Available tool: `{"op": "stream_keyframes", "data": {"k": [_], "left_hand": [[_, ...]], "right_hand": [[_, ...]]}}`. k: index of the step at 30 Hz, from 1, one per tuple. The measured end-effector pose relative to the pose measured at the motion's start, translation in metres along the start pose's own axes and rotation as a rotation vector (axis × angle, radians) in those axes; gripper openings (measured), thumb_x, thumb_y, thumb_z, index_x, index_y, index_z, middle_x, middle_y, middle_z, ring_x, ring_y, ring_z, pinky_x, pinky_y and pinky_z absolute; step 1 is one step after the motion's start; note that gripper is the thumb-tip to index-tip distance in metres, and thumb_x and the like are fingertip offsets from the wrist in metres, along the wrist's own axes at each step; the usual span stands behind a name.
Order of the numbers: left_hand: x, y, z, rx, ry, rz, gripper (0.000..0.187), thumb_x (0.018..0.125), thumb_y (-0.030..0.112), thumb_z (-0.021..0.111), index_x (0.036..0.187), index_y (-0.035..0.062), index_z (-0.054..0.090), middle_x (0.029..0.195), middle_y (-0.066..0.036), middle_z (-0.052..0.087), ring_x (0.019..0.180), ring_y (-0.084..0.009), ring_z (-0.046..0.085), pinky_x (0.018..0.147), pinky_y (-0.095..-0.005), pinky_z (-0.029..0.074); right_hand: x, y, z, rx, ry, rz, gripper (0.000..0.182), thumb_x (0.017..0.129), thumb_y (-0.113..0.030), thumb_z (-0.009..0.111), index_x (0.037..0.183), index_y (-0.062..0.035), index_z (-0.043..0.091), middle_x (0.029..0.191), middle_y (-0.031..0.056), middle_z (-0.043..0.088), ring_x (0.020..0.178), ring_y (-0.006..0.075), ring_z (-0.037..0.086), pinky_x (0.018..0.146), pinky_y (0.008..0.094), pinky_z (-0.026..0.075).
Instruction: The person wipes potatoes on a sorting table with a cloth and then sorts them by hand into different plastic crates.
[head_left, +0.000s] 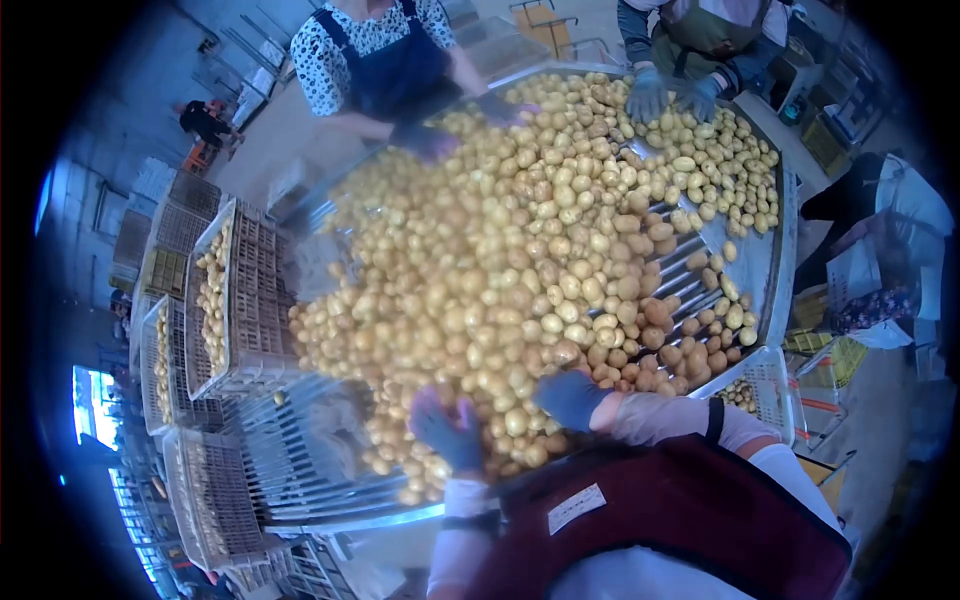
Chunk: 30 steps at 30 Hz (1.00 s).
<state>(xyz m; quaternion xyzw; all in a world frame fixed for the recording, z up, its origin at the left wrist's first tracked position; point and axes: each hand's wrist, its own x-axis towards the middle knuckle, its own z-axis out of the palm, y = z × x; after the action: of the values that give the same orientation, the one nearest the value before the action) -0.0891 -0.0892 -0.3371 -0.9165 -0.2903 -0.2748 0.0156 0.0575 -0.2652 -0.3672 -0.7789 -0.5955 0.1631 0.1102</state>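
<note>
Hundreds of small, rounded, yellow-skinned potatoes [520,260] cover the ribbed metal tabletop [770,260] before you in the head view. Your left hand [447,430], in a blue fabric glove, rests on the heap with fingers [425,403] spread, grasping nothing. Your right hand [572,397], likewise gloved, lies curled over the potatoes; whether it grips one, I cannot tell. Slatted plastic crates [240,300] stand just beside the tabletop.

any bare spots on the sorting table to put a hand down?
Bare metal slats along the right edge, beside the potatoes. Another bare strip left of the left hand. The middle is packed; the right hand rests on it.
</note>
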Motion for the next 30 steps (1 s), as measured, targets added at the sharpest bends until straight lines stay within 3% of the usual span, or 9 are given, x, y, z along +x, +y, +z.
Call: {"op": "stream_keyframes", "data": {"k": [4, 7, 11, 13, 19, 21, 26, 28, 30], "left_hand": [[0.025, 0.039, 0.01, -0.217, -0.148, 0.259, 0.051, 0.087, 0.027, 0.069, 0.131, 0.0045, 0.056, 0.121, -0.019, 0.061, 0.113, -0.0407, 0.057, 0.098, -0.0508, 0.044], [0.037, 0.061, 0.028, -0.524, -0.316, 0.437, 0.05, 0.083, 0.024, 0.072, 0.128, 0.0069, 0.058, 0.113, -0.014, 0.065, 0.105, -0.0387, 0.06, 0.093, -0.0521, 0.046], [0.049, 0.078, 0.034, -0.25, -0.55, 0.43, 0.054, 0.078, 0.024, 0.074, 0.128, 0.0096, 0.058, 0.104, -0.012, 0.065, 0.094, -0.0341, 0.061, 0.083, -0.0489, 0.046], [0.061, 0.087, 0.028, -0.185, -0.688, 0.41, 0.056, 0.077, 0.025, 0.075, 0.128, 0.0104, 0.058, 0.102, -0.011, 0.064, 0.089, -0.0323, 0.06, 0.079, -0.0467, 0.046], [0.041, 0.066, 0.038, -0.591, -0.471, 0.271, 0.055, 0.081, 0.022, 0.075, 0.131, 0.0068, 0.056, 0.121, -0.013, 0.063, 0.105, -0.0319, 0.063, 0.089, -0.0414, 0.05], [0.024, 0.038, 0.057, -0.563, -0.446, 0.32, 0.057, 0.086, 0.024, 0.072, 0.135, 0.0039, 0.053, 0.128, -0.013, 0.061, 0.113, -0.0281, 0.061, 0.095, -0.039, 0.049], [0.039, 0.085, -0.022, -1.581, -0.583, -0.56, 0.035, 0.098, 0.018, 0.052, 0.128, 0.0005, 0.056, 0.128, -0.015, 0.062, 0.102, -0.0268, 0.064, 0.089, -0.0367, 0.051], [0.033, 0.078, -0.017, -1.418, -0.58, -0.358, 0.034, 0.1, 0.018, 0.05, 0.128, 0.0004, 0.055, 0.128, -0.015, 0.061, 0.104, -0.0253, 0.063, 0.09, -0.0348, 0.051], [0.033, 0.067, -0.016, -1.236, -0.568, -0.162, 0.034, 0.102, 0.018, 0.048, 0.129, 0.0002, 0.054, 0.129, -0.014, 0.061, 0.105, -0.0237, 0.062, 0.091, -0.0328, 0.05]], "right_hand": [[-0.009, 0.007, -0.025, 0.238, -0.013, -0.02, 0.024, 0.083, -0.021, 0.062, 0.104, -0.0099, 0.064, 0.096, 0.0115, 0.065, 0.083, 0.0338, 0.067, 0.064, 0.0456, 0.053], [-0.024, 0.006, -0.02, 0.179, 0.197, 0.042, 0.031, 0.08, -0.022, 0.064, 0.11, -0.0132, 0.064, 0.1, 0.0117, 0.064, 0.088, 0.0341, 0.066, 0.069, 0.0464, 0.053], [-0.036, 0.011, -0.031, 0.485, 0.067, 0.203, 0.031, 0.086, -0.026, 0.062, 0.116, -0.0154, 0.062, 0.108, 0.0118, 0.062, 0.097, 0.0327, 0.064, 0.075, 0.0469, 0.052], [-0.048, 0.028, -0.027, 0.738, 0.075, 0.293, 0.03, 0.089, -0.028, 0.061, 0.116, -0.0145, 0.062, 0.111, 0.0114, 0.061, 0.1, 0.0326, 0.063, 0.076, 0.0462, 0.052], [-0.068, 0.032, -0.041, 0.615, 0.267, 0.376, 0.029, 0.091, -0.029, 0.06, 0.117, -0.0151, 0.063, 0.109, 0.0115, 0.061, 0.096, 0.032, 0.064, 0.075, 0.0454, 0.052], [-0.068, 0.031, -0.055, 0.512, 0.157, 0.309, 0.03, 0.091, -0.029, 0.06, 0.118, -0.0161, 0.063, 0.109, 0.0108, 0.062, 0.095, 0.0316, 0.064, 0.075, 0.0453, 0.052], [-0.043, 0.018, -0.009, 0.13, 0.02, 0.08, 0.032, 0.09, -0.028, 0.059, 0.12, -0.0169, 0.064, 0.107, 0.0102, 0.062, 0.095, 0.031, 0.063, 0.073, 0.0454, 0.052], [-0.031, 0.011, -0.01, 0.051, -0.037, 0.013, 0.031, 0.091, -0.027, 0.058, 0.12, -0.0164, 0.064, 0.107, 0.0108, 0.062, 0.096, 0.031, 0.063, 0.072, 0.0457, 0.052], [-0.029, 0.016, -0.014, 0.243, 0.229, -0.049, 0.032, 0.092, -0.025, 0.058, 0.122, -0.0172, 0.063, 0.106, 0.0116, 0.062, 0.096, 0.0316, 0.062, 0.072, 0.045, 0.052]]}}
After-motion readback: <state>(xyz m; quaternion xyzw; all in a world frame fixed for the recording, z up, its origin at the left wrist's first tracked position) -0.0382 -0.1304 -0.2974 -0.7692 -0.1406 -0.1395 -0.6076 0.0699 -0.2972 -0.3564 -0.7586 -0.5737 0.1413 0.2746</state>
